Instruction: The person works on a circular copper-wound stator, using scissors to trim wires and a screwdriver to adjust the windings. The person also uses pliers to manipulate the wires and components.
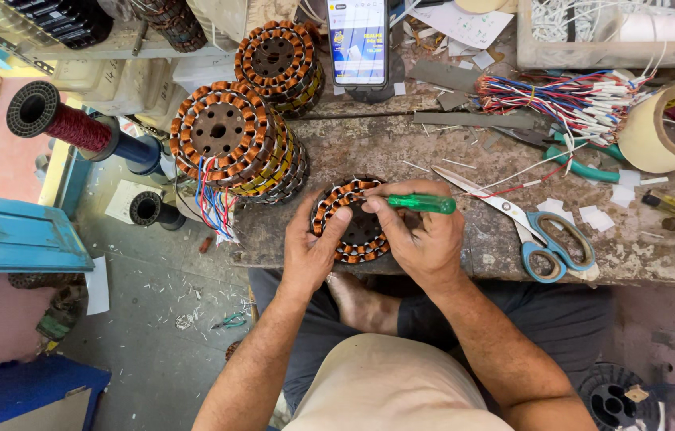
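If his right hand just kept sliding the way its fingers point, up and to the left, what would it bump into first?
The right hand, gripping a green-handled tool, already rests on the copper-wound stator in front of it. Past that, the line runs to the stack of wound stators, probably next, though depth is hard to judge.

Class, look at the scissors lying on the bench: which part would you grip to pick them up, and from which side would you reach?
Grip the scissors by the blue finger loops, probably coming from the near right. The loops lie toward the bench's front edge with the blades pointing away to the upper left, so this keeps fingers off the points.
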